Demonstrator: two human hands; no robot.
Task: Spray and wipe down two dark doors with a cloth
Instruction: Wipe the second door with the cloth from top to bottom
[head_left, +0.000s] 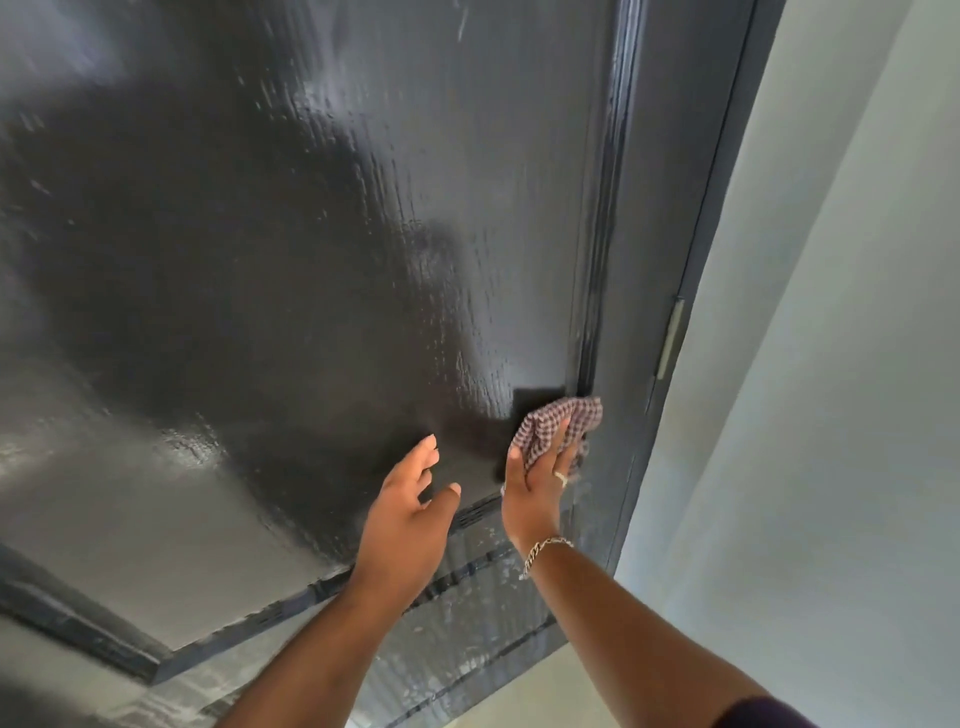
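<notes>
A large dark door (291, 249) fills most of the view, seen from above at a steep angle. Its glossy panel is streaked with wet droplets and sheen, with a duller patch across the middle. The right hand (537, 486) presses a checked cloth (558, 423) flat against the door near the panel's lower right corner, beside the raised moulding; the fingers lie extended over the cloth, which bunches out above them. A ring shows on one finger and a chain bracelet (543, 553) circles the wrist. The left hand (410, 512) is just beside it, apart from the cloth, fingers spread and relaxed, holding nothing, close to or touching the door surface; contact is unclear. A metal hinge (670, 338) sits on the door's right edge, next to a pale wall (831, 312).
</notes>
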